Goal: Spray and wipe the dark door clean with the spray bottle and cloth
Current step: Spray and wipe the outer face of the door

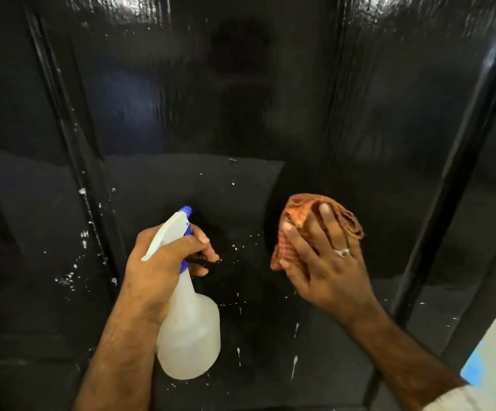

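Left hand (163, 256) grips the neck of a translucent white spray bottle (189, 330), fingers curled round the blue trigger, thumb wrapped over the back of the white spray head; the blue nozzle (187, 210) sits above the knuckles and points toward the dark door (241, 99). Bottle body hangs below the hand, tilted slightly, just in front of the door surface. Right hand (324, 262), beside the left and a little higher, holds a bunched orange cloth (297, 218), fingers spread over it and thumb tucked under its lower edge; a ring (342, 252) shows on one finger. The cloth appears pressed to the door panel ahead of the palm, though contact cannot be confirmed. Door fills the view beyond both hands: glossy black, wet-looking sheen above them, duller patch at hand level. White specks (72, 277) dot the panel left of the left hand and between and below the two hands. Pale sleeve (475, 398) shows at the right forearm.
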Available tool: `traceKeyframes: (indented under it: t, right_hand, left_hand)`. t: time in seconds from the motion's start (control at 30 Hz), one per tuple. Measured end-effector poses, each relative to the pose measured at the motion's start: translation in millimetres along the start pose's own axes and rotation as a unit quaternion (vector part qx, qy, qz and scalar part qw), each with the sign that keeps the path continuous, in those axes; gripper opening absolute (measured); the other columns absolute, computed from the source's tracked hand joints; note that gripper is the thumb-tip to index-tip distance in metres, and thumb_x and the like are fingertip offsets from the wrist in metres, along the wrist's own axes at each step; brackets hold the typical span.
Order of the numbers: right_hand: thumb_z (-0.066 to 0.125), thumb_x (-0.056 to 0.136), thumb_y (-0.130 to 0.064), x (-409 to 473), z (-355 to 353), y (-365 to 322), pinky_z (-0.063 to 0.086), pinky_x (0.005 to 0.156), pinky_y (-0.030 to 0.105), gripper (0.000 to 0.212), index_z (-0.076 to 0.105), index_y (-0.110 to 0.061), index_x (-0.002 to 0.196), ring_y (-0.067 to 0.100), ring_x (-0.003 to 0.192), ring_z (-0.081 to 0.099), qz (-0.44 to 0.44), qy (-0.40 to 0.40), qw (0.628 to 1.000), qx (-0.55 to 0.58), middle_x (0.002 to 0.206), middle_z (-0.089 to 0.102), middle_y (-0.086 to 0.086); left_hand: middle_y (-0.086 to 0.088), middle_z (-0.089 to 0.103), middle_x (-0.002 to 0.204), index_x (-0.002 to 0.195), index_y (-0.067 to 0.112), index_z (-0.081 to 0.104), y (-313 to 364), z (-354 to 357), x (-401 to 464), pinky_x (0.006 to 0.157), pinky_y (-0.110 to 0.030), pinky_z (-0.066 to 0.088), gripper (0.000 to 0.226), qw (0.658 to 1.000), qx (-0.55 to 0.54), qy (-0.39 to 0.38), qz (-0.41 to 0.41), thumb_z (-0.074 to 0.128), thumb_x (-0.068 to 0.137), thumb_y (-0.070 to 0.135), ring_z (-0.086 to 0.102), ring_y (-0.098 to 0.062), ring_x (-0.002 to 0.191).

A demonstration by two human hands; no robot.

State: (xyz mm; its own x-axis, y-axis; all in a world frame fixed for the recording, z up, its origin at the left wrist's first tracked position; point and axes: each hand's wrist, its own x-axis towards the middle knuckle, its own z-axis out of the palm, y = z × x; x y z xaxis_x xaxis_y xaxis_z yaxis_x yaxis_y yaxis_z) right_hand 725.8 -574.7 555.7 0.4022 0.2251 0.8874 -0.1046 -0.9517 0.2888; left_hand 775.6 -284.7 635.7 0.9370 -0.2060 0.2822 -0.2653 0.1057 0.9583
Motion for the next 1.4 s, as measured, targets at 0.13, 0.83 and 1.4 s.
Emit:
traceKeyframes:
  t: [0.13, 0.83, 1.4]
  right_hand:
    - [0.058, 0.102, -0.054, 5.6, -9.0, 22.6, 0.022, 0.123, 0.06, 0.074, 0.035, -0.023, 0.165, 0.039, 0.162, 0.017, 0.144, 0.029, 0.989, -0.005, 0.174, 0.025, 0.015]
    - [0.048, 0.107, -0.054, 106.5, -11.2, -49.4, 0.015, 0.128, 0.061, 0.072, 0.029, -0.022, 0.168, 0.042, 0.163, 0.012, 0.148, 0.061, 0.987, 0.025, 0.176, 0.017, 0.015]
    - [0.051, 0.106, -0.05, 124.3, 8.6, -142.4, 0.016, 0.126, 0.061, 0.073, 0.026, -0.023, 0.169, 0.04, 0.163, 0.011, 0.14, 0.043, 0.989, -0.033, 0.177, 0.014, 0.015]
  left_hand:
    - [-0.022, 0.075, 0.08, 0.084, 0.005, 0.076, 5.8, -0.7, -12.5, 0.069, -0.044, 0.061, 0.017, 1.0, 0.002, 0.017, 0.012, 0.065, 0.096, -0.001, 0.077, -0.039, 0.083]
    - [-0.02, 0.076, 0.083, 0.087, 0.008, 0.077, 13.3, -54.5, -9.5, 0.069, -0.044, 0.063, 0.015, 0.998, 0.008, 0.061, 0.022, 0.066, 0.095, 0.002, 0.078, -0.038, 0.082]
    - [-0.021, 0.074, 0.08, 0.078, 0.013, 0.077, 10.4, -200.5, 37.2, 0.062, -0.034, 0.059, 0.009, 0.996, -0.022, -0.069, 0.054, 0.07, 0.076, 0.018, 0.076, -0.042, 0.084]
